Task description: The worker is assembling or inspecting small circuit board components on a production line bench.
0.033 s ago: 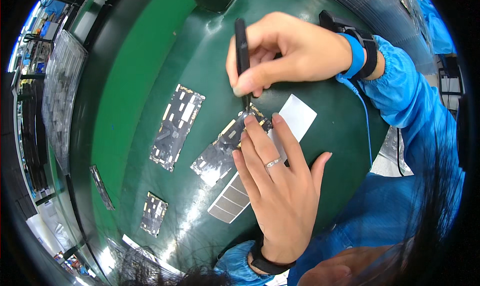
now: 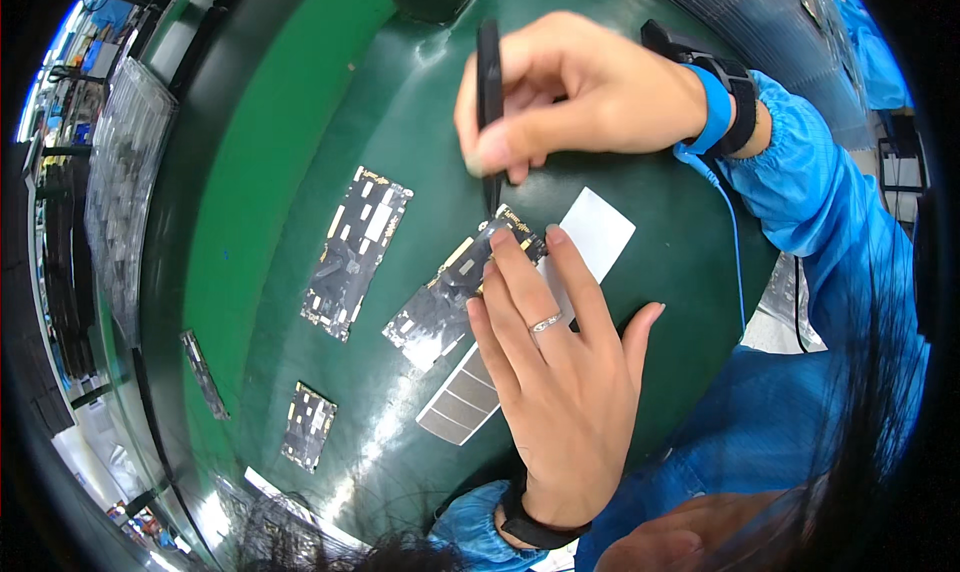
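In my right hand I grip slim black tweezers, held upright like a pen. Their tip points down at the upper end of a dark circuit board with gold contacts. My left hand lies flat with fingers spread; its fingertips touch that board and hide part of it. Beneath the left fingers runs a strip of grey rectangular stickers. A white sheet extends out past the board on the right, partly covered by the fingers.
On the green mat lie another long circuit board, a small board and a narrow dark strip. Clear plastic trays are stacked at the far right. A blue cord hangs from my right wristband.
My right hand has risen slightly, away from me, and the tweezers' tip has lifted a little at the board's end. My left hand stays in place.
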### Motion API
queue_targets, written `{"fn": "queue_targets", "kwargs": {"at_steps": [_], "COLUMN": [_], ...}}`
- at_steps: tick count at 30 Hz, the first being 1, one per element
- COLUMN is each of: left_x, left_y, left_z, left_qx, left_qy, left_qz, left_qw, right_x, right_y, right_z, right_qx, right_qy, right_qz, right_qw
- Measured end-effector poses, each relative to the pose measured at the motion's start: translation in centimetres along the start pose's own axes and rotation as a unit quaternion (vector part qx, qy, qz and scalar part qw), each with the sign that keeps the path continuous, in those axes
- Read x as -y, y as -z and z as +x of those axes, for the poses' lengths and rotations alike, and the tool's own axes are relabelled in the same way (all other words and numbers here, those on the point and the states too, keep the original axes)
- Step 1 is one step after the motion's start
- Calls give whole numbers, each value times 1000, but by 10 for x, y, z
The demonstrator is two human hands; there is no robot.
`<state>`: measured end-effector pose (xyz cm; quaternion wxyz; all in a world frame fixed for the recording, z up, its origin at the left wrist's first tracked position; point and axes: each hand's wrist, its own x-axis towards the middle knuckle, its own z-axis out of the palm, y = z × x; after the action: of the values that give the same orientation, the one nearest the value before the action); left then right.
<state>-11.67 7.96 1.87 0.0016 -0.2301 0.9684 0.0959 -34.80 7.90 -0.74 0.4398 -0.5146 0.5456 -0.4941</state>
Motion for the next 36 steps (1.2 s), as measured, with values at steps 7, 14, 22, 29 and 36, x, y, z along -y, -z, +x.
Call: {"fn": "queue_targets", "kwargs": {"at_steps": [7,14,22,29,36], "left_x": [-24,-28,-24,-26,-26], "left_y": [30,21,9,11,16], "left_z": [-39,-55,-54,-53,-52], "left_qx": [127,169,111,112,119], "left_qy": [-63,-76,-80,-82,-83], "left_qz": [-66,-18,-27,-35,-29], "left_qw": [988,982,990,990,989], "right_x": [26,13,14,10,37], "right_y": [-36,-63,-68,-69,-55], "right_z": [-9,-30,-34,-36,-35], "right_qx": [35,111,113,107,72], "right_qy": [-22,70,95,118,-22], "right_qz": [-30,-88,-131,-105,-50], "right_qw": [999,987,980,982,996]}}
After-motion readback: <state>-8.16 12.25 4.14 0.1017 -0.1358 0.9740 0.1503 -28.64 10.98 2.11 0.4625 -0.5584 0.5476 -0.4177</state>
